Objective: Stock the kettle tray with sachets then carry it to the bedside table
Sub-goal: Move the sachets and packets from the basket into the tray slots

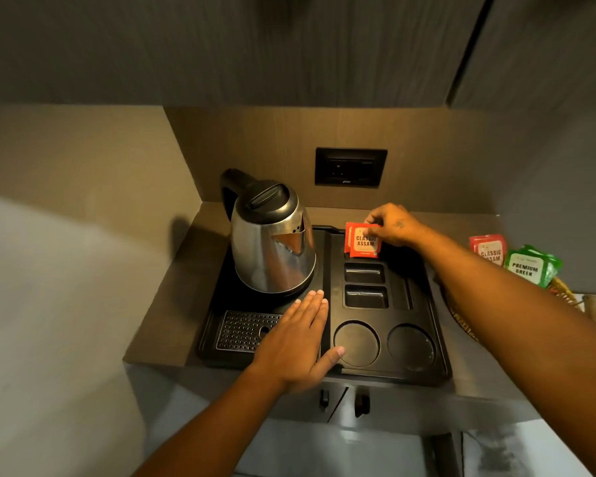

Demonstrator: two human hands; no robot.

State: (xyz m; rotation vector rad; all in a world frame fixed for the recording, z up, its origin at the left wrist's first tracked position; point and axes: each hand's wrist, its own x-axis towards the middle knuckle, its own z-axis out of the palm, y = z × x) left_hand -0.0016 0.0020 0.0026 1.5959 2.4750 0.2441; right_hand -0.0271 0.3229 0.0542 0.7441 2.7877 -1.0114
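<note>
Glossy metal kettle [272,249] (matt plastic tray [437,339])

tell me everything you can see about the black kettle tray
The kettle tray is black, matte, plastic-looking, lying flat on the brown counter. Its left half carries a steel kettle and, nearer the camera, a perforated drip grille. Its right half has three small rectangular slots in a row, a narrow groove beside them and two round cup recesses in front. The left hand rests flat on its middle; the right hand holds red Classic Assam sachets at the far slot. The other two slots look empty.
</note>
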